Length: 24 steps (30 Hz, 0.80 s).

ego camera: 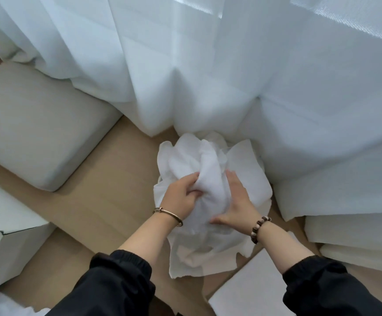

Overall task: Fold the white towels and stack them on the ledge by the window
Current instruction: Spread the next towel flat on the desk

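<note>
Black sleeves (117, 281) framed the bottom edge, both forearms reaching forward. On the tan ledge (107, 183), a crumpled heap of white towels (208, 156) lay just below the sheer curtain (208, 65). The left hand (180, 195), a thin bangle (169, 214) at its wrist, had its fingers curled into a bunched fold of towel. The right hand (238, 201), wearing a bead bracelet (259, 229), pressed flat against the same bunch with straight fingers. A pale cushion (37, 124) sat to the left.
</note>
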### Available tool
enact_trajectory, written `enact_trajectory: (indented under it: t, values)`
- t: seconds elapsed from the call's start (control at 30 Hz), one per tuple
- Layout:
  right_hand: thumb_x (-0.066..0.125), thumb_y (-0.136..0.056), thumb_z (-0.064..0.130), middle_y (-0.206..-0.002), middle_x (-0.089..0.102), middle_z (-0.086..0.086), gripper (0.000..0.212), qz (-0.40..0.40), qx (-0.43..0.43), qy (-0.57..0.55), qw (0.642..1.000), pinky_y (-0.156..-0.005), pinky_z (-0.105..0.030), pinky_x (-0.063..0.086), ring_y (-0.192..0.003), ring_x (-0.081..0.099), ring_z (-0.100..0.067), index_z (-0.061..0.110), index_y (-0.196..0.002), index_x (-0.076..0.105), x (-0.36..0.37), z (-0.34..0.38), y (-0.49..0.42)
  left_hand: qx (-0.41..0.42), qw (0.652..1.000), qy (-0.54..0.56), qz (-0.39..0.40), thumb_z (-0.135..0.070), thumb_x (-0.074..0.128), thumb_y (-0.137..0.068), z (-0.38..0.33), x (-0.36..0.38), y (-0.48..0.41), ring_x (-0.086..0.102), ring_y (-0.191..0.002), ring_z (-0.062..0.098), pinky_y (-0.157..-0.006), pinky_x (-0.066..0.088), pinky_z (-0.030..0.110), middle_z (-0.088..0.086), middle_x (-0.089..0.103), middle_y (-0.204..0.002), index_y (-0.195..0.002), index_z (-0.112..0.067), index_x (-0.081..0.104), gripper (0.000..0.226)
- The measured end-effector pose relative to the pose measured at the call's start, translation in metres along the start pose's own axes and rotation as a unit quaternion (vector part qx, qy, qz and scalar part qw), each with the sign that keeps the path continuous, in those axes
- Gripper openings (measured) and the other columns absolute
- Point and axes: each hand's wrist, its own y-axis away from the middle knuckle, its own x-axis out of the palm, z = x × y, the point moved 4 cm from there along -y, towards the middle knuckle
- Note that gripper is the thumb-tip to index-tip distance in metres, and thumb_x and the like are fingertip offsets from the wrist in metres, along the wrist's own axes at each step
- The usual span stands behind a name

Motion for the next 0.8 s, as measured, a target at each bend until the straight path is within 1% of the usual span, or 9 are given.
enact_trajectory:
  t: [0.1, 0.17, 0.23, 0.3, 0.4, 0.47, 0.53, 0.67, 0.8]
  values:
    - [0.084, -0.041, 0.053, -0.137, 0.039, -0.007, 0.111, -0.031, -0.047, 0.025, 0.998, -0.104, -0.04, 0.038, -0.125, 0.038, -0.023, 0.022, -0.136, 0.036, -0.027, 0.039, 0.007, 0.022, 0.999, 0.008, 0.028, 0.01, 0.055, -0.08, -0.036, -0.002, 0.004, 0.035, -0.055, 0.002, -0.056, 0.03, 0.019, -0.008, 0.039, -0.058, -0.061, -0.018, 0.041, 0.037]
    - [0.081, -0.053, 0.043, -0.103, 0.058, -0.003, 0.063, -0.069, -0.1, 0.014, 0.993, -0.103, -0.028, 0.038, -0.097, 0.051, -0.017, 0.021, -0.106, 0.056, -0.046, 0.062, 0.017, 0.038, 0.998, 0.019, 0.038, 0.01, 0.053, -0.082, -0.062, -0.003, 0.01, 0.036, -0.057, 0.006, -0.056, 0.031, 0.016, -0.001, 0.042, -0.06, -0.063, -0.007, 0.046, 0.026]
    - [0.076, -0.071, 0.022, -0.095, 0.064, -0.006, 0.039, -0.088, -0.091, -0.026, 0.992, -0.098, -0.004, 0.024, -0.086, 0.051, -0.011, 0.012, -0.106, 0.06, -0.066, 0.074, 0.033, 0.046, 0.998, 0.039, 0.031, 0.008, 0.056, -0.083, -0.09, -0.005, 0.015, 0.042, -0.059, 0.006, -0.059, 0.036, 0.016, 0.002, 0.048, -0.062, -0.066, -0.003, 0.052, 0.021]
    - [0.068, -0.082, 0.012, -0.089, 0.061, 0.006, 0.024, -0.101, -0.035, -0.059, 0.993, -0.077, -0.009, 0.034, -0.075, 0.049, -0.004, 0.02, -0.102, 0.058, -0.086, 0.075, 0.05, 0.043, 0.997, 0.06, 0.014, 0.002, 0.062, -0.083, -0.118, -0.007, 0.022, 0.057, -0.073, 0.011, -0.071, 0.046, 0.021, 0.003, 0.061, -0.075, -0.077, -0.005, 0.063, 0.009]
    - [0.063, -0.08, 0.005, -0.065, 0.054, 0.015, 0.026, -0.162, -0.003, -0.14, 0.977, -0.052, -0.011, 0.035, -0.058, 0.051, 0.0, 0.028, -0.073, 0.051, -0.124, 0.079, 0.08, 0.05, 0.997, 0.051, -0.01, -0.01, 0.073, -0.078, -0.155, -0.008, 0.032, 0.059, -0.101, 0.016, -0.09, 0.047, 0.028, -0.008, 0.06, -0.106, -0.1, -0.031, 0.062, 0.033]
    - [0.063, -0.077, 0.008, -0.061, 0.057, 0.013, 0.017, -0.184, -0.008, -0.179, 0.966, -0.049, -0.011, 0.036, -0.056, 0.05, 0.001, 0.022, -0.072, 0.054, -0.155, 0.094, 0.103, 0.055, 0.998, 0.018, 0.009, -0.021, 0.081, -0.07, -0.182, -0.01, 0.042, 0.051, -0.11, 0.008, -0.093, 0.041, 0.022, -0.016, 0.05, -0.118, -0.117, -0.045, 0.048, 0.062]
    - [0.059, -0.078, 0.008, -0.067, 0.061, 0.005, 0.003, -0.2, -0.015, -0.231, 0.952, -0.051, -0.016, 0.04, -0.059, 0.052, -0.004, 0.008, -0.078, 0.057, -0.188, 0.109, 0.128, 0.084, 0.996, -0.01, 0.034, -0.028, 0.085, -0.062, -0.214, -0.013, 0.054, 0.047, -0.105, -0.01, -0.086, 0.036, 0.007, -0.021, 0.05, -0.116, -0.131, -0.04, 0.04, 0.083]
    - [0.052, -0.081, 0.003, -0.081, 0.065, -0.007, 0.014, -0.215, -0.06, -0.314, 0.923, -0.066, -0.032, 0.047, -0.074, 0.058, -0.016, 0.003, -0.092, 0.061, -0.257, 0.146, 0.183, 0.156, 0.984, -0.036, 0.08, -0.045, 0.078, -0.047, -0.296, -0.017, 0.078, 0.044, -0.091, -0.03, -0.07, 0.033, -0.005, -0.037, 0.05, -0.101, -0.108, -0.056, 0.039, 0.073]
    - [0.054, -0.077, 0.011, -0.072, 0.066, 0.002, 0.011, -0.255, -0.112, -0.338, 0.899, -0.06, -0.028, 0.049, -0.069, 0.06, -0.014, 0.014, -0.084, 0.063, -0.314, 0.176, 0.246, 0.164, 0.98, -0.008, 0.115, -0.06, 0.07, -0.043, -0.365, -0.007, 0.088, 0.058, -0.09, -0.007, -0.072, 0.045, 0.015, -0.025, 0.061, -0.096, -0.099, -0.048, 0.052, 0.061]
